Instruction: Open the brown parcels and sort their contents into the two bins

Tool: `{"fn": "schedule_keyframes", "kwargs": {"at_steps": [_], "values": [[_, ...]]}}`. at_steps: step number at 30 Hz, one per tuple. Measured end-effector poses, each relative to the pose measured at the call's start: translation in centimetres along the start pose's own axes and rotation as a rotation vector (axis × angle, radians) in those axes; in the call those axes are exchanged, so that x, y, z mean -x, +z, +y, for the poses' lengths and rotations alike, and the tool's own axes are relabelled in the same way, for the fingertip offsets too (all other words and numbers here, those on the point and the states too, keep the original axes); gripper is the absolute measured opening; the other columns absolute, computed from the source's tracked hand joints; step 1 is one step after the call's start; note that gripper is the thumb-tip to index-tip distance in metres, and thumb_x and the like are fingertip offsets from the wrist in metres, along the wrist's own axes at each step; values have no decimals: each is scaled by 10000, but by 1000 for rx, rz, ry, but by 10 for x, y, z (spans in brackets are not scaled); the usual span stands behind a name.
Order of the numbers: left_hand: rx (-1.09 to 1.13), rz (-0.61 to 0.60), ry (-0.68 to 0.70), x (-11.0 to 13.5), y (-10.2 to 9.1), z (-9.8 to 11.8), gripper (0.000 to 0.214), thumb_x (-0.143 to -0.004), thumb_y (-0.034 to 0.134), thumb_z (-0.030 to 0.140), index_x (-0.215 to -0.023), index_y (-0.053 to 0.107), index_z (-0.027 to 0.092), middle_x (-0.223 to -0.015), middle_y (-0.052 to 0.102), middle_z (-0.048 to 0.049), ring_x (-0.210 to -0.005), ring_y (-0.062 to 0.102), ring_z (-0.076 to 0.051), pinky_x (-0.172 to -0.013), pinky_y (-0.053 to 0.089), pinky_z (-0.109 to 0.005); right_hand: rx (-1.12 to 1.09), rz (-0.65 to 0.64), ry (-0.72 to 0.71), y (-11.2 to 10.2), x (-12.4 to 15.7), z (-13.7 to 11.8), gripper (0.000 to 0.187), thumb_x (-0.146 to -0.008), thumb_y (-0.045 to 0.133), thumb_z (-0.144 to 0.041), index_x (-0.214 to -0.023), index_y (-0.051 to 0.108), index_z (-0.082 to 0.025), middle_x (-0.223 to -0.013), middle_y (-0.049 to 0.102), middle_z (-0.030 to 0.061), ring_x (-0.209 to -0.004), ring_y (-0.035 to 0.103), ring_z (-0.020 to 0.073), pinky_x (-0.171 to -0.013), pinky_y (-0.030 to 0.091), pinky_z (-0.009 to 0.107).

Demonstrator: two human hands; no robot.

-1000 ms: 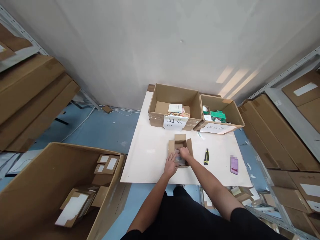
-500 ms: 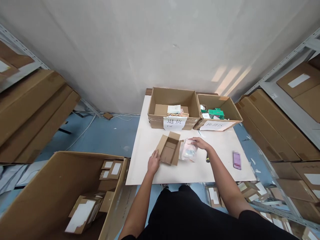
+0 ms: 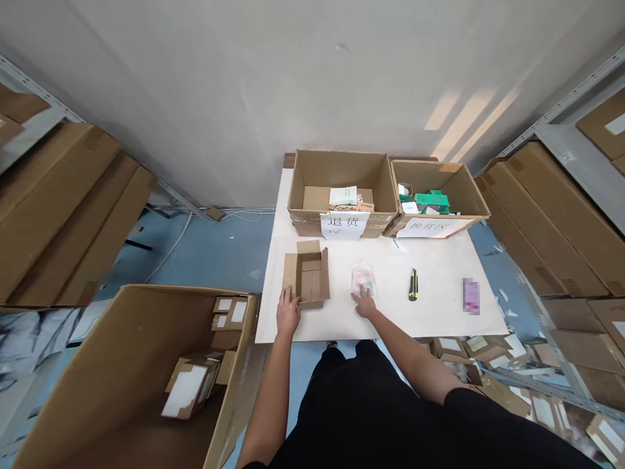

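Observation:
My left hand (image 3: 288, 312) grips the near left corner of a small cardboard box (image 3: 311, 284), which sits on the table with its flaps up and nothing visible inside. On the tabletop to its right lies a clear plastic bag (image 3: 362, 273) with pinkish and bluish contents too small to make out. My right hand (image 3: 364, 303) rests on the bag's near edge, its fingers spread. A black and yellow utility knife (image 3: 413, 285) lies to the right of that hand.
Two larger cartons with paper signs, a left one (image 3: 305, 223) and a right one (image 3: 469, 207), stand at the table's back, holding small packages. A purple blurred item (image 3: 471, 296) lies at right. A big carton (image 3: 122, 352) with parcels stands at left; shelves flank both sides.
The small box has shifted left and now stands straighter, apart from the bag. My right hand has come nearer to me and lies on the bag's near edge, uncovering the knife. The view has shifted slightly.

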State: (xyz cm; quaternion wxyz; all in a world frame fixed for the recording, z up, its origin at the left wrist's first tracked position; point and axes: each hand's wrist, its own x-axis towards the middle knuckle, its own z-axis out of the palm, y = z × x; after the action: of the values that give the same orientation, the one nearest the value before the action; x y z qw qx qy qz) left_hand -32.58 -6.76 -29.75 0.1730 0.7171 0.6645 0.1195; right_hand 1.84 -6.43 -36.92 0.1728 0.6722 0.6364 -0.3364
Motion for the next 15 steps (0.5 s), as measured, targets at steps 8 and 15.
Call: {"fn": "schedule_keyframes", "kwargs": {"at_steps": [8,15], "values": [[80,238,76,8,-18,38,335,-913,549,120,-1181,740,183,-1556,547,-158,-1557,365,-350,-1229,424,-556,-237,140,-107,1,-4,5,797,-823,493,-44,-1613,452,-133,-1721,334,112,-1629,182,330,-1250,348,491],[213,215,340,-8,5,116,371,-898,531,64,-1161,738,225,-1500,610,-115,-1499,458,-302,-1181,485,-501,-1028,486,-203,-15,12,51,672,-860,539,-340,-1519,598,-222,-1595,542,50,-1559,389,269,-1308,262,491]]}}
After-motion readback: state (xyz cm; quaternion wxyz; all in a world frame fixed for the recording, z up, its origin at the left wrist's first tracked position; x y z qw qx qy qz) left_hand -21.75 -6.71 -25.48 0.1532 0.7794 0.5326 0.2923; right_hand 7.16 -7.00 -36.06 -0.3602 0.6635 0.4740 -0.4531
